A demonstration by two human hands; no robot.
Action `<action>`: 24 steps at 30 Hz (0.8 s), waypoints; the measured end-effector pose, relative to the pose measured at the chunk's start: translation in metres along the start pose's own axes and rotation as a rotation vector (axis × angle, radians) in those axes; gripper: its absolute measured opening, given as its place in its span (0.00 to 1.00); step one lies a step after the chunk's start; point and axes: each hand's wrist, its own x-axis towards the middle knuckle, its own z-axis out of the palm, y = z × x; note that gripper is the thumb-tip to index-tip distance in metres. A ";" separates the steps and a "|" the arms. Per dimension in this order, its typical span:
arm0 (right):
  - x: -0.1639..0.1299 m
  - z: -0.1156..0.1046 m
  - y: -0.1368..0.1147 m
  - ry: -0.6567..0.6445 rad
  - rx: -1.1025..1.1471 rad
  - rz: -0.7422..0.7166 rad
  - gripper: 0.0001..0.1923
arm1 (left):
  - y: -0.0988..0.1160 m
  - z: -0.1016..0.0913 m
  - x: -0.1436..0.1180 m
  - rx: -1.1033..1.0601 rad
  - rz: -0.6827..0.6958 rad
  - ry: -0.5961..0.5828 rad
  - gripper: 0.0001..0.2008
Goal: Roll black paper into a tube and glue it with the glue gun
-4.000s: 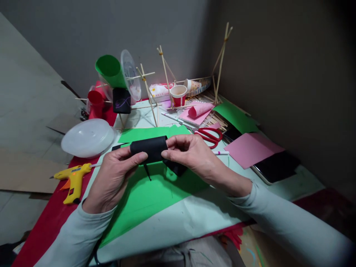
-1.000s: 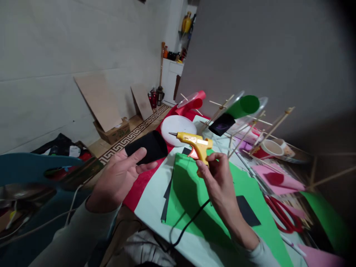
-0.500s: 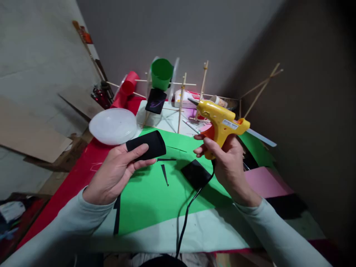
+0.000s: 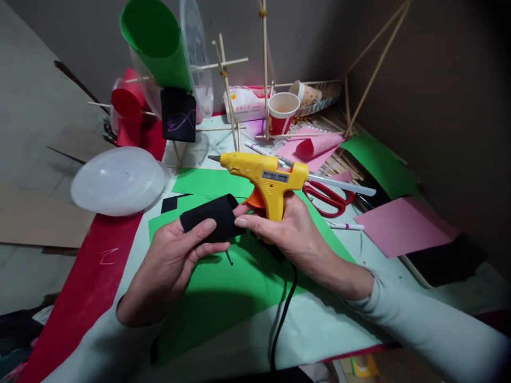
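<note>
My left hand [image 4: 170, 266] holds a rolled black paper tube [image 4: 209, 219] between thumb and fingers, above a green paper sheet [image 4: 223, 282]. My right hand [image 4: 289, 234] grips the handle of a yellow hot glue gun [image 4: 265, 175], whose nozzle points left, just above the tube. The index fingertip of that hand touches the tube's right end. The gun's black cord [image 4: 283, 314] trails down toward me.
A clear plastic lid [image 4: 117, 181] lies at the left. Behind stand a skewer frame with a green paper cone [image 4: 157, 40], a black tube [image 4: 178, 114] and a red cup [image 4: 125, 114]. Red scissors [image 4: 329, 197], a paper cup [image 4: 281, 113] and pink paper [image 4: 403, 226] lie right.
My right hand picked up the glue gun from the left and carried it in over the black tube, nozzle lowered. The left hand kept holding the tube.
</note>
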 end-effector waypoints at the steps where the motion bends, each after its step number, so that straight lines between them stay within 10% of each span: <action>1: 0.000 0.000 0.002 0.000 0.008 0.004 0.08 | -0.001 -0.001 0.000 0.018 0.012 -0.006 0.16; 24: -0.008 0.006 0.017 0.061 -0.188 -0.055 0.08 | 0.000 0.004 -0.002 -0.097 -0.045 -0.003 0.15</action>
